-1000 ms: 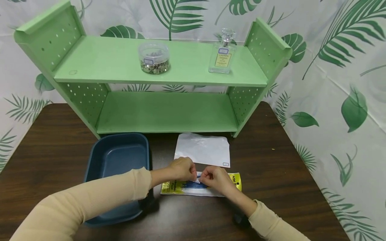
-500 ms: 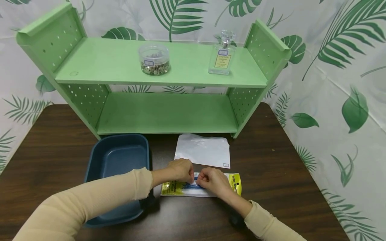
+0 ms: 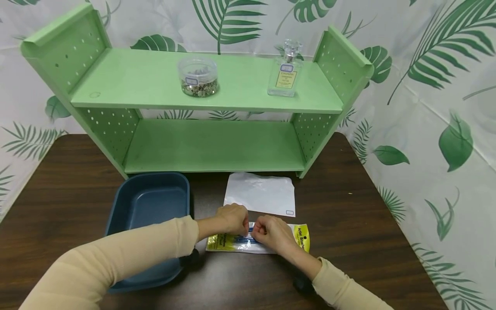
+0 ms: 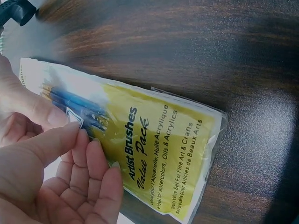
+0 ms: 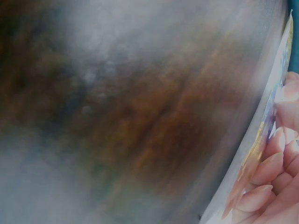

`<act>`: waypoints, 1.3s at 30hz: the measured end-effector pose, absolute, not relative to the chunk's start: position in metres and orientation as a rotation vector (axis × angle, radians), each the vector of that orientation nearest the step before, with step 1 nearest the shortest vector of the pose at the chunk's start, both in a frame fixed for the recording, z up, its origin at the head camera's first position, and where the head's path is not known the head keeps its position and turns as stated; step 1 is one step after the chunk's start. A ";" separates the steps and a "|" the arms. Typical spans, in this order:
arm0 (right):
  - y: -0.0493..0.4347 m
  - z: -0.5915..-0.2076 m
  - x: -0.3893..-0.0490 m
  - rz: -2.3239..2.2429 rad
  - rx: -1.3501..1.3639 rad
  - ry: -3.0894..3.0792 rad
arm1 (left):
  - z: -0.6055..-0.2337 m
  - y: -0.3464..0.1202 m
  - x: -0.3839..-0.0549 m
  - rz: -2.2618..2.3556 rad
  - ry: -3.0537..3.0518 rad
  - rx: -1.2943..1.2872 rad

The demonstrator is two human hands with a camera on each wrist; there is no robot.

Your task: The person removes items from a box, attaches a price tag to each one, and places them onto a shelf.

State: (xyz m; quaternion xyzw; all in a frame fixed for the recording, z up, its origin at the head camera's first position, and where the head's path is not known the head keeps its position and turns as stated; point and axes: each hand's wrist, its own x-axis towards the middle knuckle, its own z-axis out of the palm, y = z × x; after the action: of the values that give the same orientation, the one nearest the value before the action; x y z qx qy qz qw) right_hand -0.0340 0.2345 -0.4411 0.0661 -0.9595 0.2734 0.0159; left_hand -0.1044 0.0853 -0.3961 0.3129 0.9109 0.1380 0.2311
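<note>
In the head view, a flat pack of artist brushes (image 3: 248, 245) lies on the table, with yellow ends and blue-handled brushes behind clear plastic. Over its middle, my left hand (image 3: 232, 218) and right hand (image 3: 274, 232) meet fingertip to fingertip. The left wrist view shows a small white label (image 4: 75, 118) with a dark border, pinched at their fingertips. There, the left hand (image 4: 70, 172) comes in from below, the right hand (image 4: 23, 105) from the left edge. The right wrist view is mostly blurred; fingers (image 5: 268, 168) appear beside the pack at its right edge.
A dark blue tray (image 3: 149, 215) stands to the left, partly under the left sleeve. Behind the pack lies a white sheet (image 3: 259, 193) with a small label. A green two-tier shelf (image 3: 215, 144) at the back carries a clear jar (image 3: 198, 77) and a glass perfume bottle (image 3: 284, 73).
The right hand has shifted slightly left, closer to the left hand. The left hand stays almost in place over the brush pack. The other objects stay where they were.
</note>
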 end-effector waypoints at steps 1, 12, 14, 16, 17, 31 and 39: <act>0.234 -0.441 -0.034 0.848 0.204 -2.985 | -0.396 0.085 -0.105 0.375 2.508 0.864; 0.235 -0.441 -0.037 0.883 0.206 -3.010 | -0.396 0.086 -0.105 0.375 2.509 0.866; 0.236 -0.440 -0.037 0.884 0.211 -3.012 | -0.397 0.086 -0.105 0.371 2.512 0.862; 0.236 -0.440 -0.037 0.885 0.218 -3.011 | -0.397 0.086 -0.105 0.363 2.517 0.855; 0.236 -0.440 -0.037 0.888 0.222 -3.009 | -0.397 0.086 -0.105 0.363 2.517 0.852; 0.246 -0.437 -0.038 0.919 0.259 -2.980 | -0.402 0.086 -0.105 0.377 2.550 0.876; 0.264 -0.418 -0.041 0.999 0.168 -2.885 | -0.401 0.084 -0.104 0.331 2.564 0.914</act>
State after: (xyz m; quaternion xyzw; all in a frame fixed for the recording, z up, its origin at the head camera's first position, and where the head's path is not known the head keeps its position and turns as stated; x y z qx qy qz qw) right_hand -0.0414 0.2645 -0.4175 0.0548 -0.9427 0.3264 0.0419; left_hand -0.1040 0.0837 -0.4010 0.3266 0.9165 0.1181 0.1984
